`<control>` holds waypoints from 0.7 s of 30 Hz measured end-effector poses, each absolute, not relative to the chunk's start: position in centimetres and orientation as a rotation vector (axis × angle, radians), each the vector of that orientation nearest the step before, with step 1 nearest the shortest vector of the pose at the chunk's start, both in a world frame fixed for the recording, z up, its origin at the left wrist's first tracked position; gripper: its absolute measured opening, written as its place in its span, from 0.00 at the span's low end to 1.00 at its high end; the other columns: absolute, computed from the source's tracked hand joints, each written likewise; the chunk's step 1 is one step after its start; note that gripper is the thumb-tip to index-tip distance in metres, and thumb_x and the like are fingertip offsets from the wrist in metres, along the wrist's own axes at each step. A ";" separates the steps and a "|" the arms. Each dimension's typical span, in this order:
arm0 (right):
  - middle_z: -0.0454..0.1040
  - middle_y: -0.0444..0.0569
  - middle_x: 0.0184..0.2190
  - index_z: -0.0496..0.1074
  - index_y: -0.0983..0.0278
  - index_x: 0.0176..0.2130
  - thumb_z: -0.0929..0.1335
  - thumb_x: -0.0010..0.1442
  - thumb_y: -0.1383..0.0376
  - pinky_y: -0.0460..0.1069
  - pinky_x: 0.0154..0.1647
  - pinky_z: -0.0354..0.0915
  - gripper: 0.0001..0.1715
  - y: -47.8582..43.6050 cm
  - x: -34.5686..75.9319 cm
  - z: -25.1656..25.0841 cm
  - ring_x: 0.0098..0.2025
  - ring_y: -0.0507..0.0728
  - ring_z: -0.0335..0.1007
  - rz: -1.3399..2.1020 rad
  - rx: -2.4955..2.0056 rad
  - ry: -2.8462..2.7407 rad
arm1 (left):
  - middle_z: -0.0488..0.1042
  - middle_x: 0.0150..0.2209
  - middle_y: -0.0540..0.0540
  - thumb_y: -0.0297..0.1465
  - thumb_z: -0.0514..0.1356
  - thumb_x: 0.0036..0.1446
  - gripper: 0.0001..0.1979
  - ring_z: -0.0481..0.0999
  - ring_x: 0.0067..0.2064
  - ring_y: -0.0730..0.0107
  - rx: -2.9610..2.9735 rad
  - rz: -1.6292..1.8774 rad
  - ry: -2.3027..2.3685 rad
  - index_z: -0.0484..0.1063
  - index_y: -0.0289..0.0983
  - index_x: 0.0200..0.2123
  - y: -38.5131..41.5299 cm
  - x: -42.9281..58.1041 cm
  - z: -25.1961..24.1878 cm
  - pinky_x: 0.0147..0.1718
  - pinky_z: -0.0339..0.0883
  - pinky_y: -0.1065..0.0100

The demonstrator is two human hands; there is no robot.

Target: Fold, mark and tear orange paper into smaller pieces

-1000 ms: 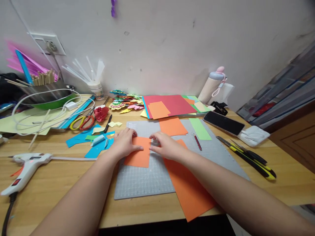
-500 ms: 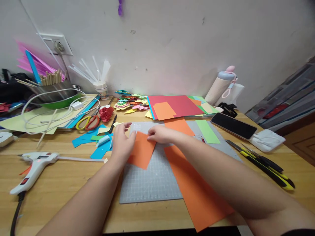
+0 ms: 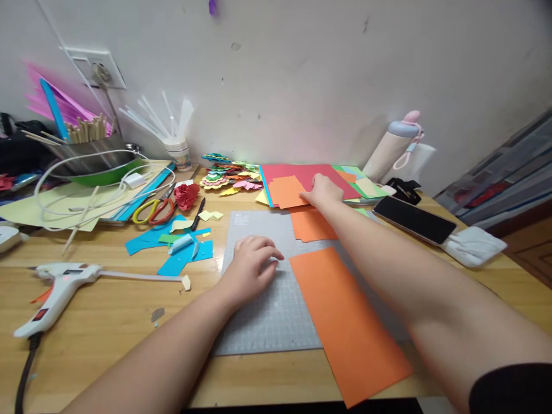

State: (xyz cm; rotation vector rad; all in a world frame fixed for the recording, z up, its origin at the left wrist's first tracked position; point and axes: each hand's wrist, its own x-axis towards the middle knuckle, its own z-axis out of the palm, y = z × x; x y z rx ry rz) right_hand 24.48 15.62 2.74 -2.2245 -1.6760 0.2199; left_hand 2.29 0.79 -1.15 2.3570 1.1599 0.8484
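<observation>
My left hand (image 3: 254,269) hovers over or rests on the grey cutting mat (image 3: 276,322), fingers loosely bent and apart, with nothing in it. My right hand (image 3: 324,191) is reached out over the red sheet (image 3: 284,171) at the back. Its fingertips are pinched at the right edge of the orange paper squares (image 3: 286,192) lying on that sheet. Below my right wrist another orange paper piece (image 3: 313,224) lies on the mat, partly covered by the forearm. A long orange paper strip (image 3: 349,328) lies across the mat and past its front edge.
At left are a white glue gun (image 3: 64,287), scissors (image 3: 157,211) and blue paper scraps (image 3: 172,264). Layered paper flowers (image 3: 219,177) sit by the wall. A phone (image 3: 414,219), a white case (image 3: 474,244) and a bottle (image 3: 390,144) stand or lie on the right.
The orange square that both hands held on the mat is gone from there. My right hand has moved back and right to the squares on the red sheet; my left hand came nearer, empty.
</observation>
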 end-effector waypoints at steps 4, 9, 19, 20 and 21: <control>0.74 0.50 0.40 0.68 0.61 0.40 0.63 0.61 0.52 0.50 0.38 0.64 0.17 10.1 24.6 4.8 0.40 0.57 0.70 0.374 -1.979 -1.959 | 0.72 0.41 0.48 0.24 0.55 0.56 0.09 0.68 0.47 0.62 2.284 0.896 1.293 0.73 0.42 0.36 1.0 2.0 -1.1 0.49 0.57 0.55; 0.71 0.48 0.53 0.68 0.53 0.53 0.71 0.52 0.54 0.51 0.46 0.68 0.28 -3.6 27.6 4.6 0.50 0.60 0.69 0.736 -1.238 -2.700 | 0.72 0.40 0.48 0.25 0.55 0.56 0.08 0.68 0.47 0.62 2.233 0.897 1.352 0.73 0.42 0.35 1.1 2.1 -1.1 0.49 0.59 0.55; 0.59 0.52 0.63 0.48 0.62 0.67 0.68 0.58 0.57 0.65 0.54 0.64 0.44 -15.5 31.1 -4.4 0.64 0.66 0.54 -0.170 -1.257 -2.721 | 0.73 0.39 0.48 0.26 0.54 0.55 0.09 0.69 0.47 0.61 2.227 0.873 1.326 0.73 0.42 0.34 0.9 2.6 -1.2 0.50 0.60 0.55; 0.61 0.52 0.62 0.49 0.62 0.66 0.67 0.59 0.56 0.65 0.55 0.63 0.43 -15.6 31.1 -4.5 0.64 0.65 0.54 -0.167 -1.255 -2.698 | 0.73 0.39 0.48 0.26 0.54 0.55 0.09 0.69 0.47 0.61 2.229 0.873 1.322 0.73 0.42 0.34 0.9 2.6 -1.1 0.50 0.60 0.55; 0.62 0.52 0.62 0.50 0.62 0.66 0.67 0.59 0.55 0.65 0.55 0.63 0.42 -15.6 30.9 -4.5 0.64 0.66 0.54 -0.155 -1.264 -2.675 | 0.73 0.39 0.48 0.26 0.55 0.55 0.08 0.69 0.47 0.61 2.231 0.873 1.320 0.73 0.42 0.34 0.8 2.6 -1.0 0.50 0.60 0.55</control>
